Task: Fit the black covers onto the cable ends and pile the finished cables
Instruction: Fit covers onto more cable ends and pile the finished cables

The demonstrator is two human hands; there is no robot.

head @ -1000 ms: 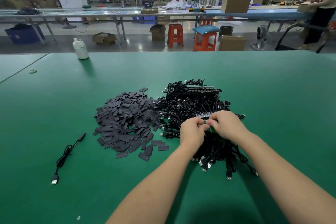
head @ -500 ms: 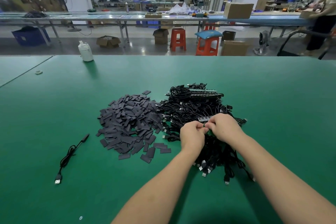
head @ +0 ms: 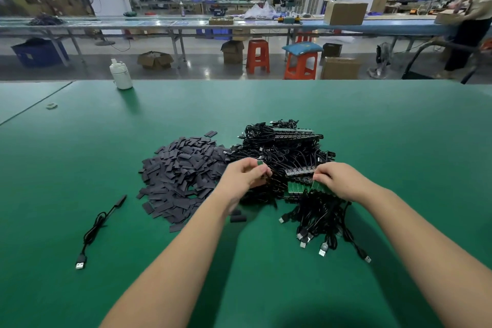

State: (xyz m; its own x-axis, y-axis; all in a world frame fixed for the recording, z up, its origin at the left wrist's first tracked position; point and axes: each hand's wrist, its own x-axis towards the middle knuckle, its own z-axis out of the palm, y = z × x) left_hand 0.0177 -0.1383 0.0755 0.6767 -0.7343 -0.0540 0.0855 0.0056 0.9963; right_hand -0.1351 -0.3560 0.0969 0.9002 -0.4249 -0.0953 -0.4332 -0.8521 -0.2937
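Hands are working above the tangled black cable heap [head: 287,157]: left hand [head: 243,176] pinching a small green board end [head: 260,163], right hand [head: 334,180] gripping the green board strip [head: 298,187] at three o'clock. Tangled cords risk dragging neighbours off; flat black covers [head: 181,168] are lying at nine o'clock.

The left hand [head: 243,176] hid most of the small green board [head: 260,163] it pinched. The right hand [head: 336,180] covered the end of the row of green boards [head: 302,187]. Both arms ran off the bottom edge. The far workers were blurry.
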